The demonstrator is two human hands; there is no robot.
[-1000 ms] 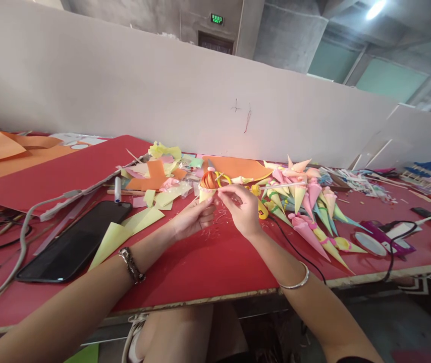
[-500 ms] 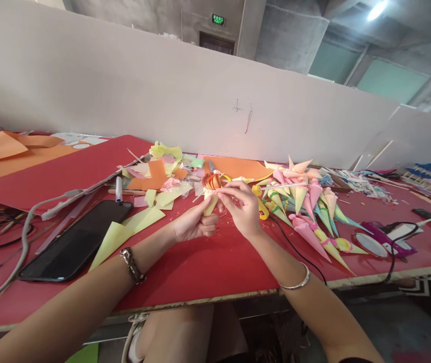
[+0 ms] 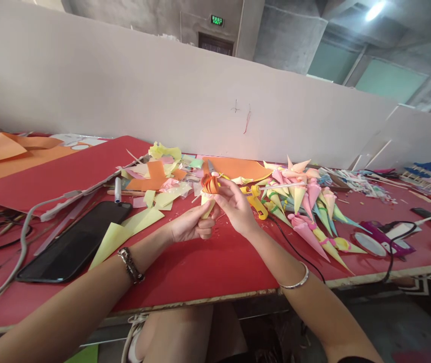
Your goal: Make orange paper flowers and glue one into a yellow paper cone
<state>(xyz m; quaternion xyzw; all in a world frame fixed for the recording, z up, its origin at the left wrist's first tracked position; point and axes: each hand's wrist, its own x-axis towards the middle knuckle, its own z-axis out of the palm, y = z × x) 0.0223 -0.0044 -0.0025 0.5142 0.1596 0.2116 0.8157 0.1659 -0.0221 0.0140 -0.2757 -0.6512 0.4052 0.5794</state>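
My left hand point(image 3: 192, 223) is closed around a pale yellow paper cone point(image 3: 207, 205), thumb along its side. An orange curled paper flower point(image 3: 210, 184) sits at the top of this cone. Bent over from the right, the fingers of my right hand point(image 3: 238, 207) grip the flower's edge, and the thumb rests near where flower and cone meet. Part of the cone is hidden by my left fingers. Just beyond my right hand lies a yellow glue gun point(image 3: 255, 200).
A heap of pastel paper cones point(image 3: 306, 222) lies to the right. Paper scraps point(image 3: 172, 195) and an orange sheet point(image 3: 234, 168) are behind my hands. On the left are a black phone point(image 3: 75, 243) and a white marker point(image 3: 117, 189). A black cable point(image 3: 294, 247) crosses the red table point(image 3: 185, 272).
My right hand has shifted slightly left and its fingers have come up against the flower's side. More of the glue gun shows now. My left hand keeps its hold on the cone.
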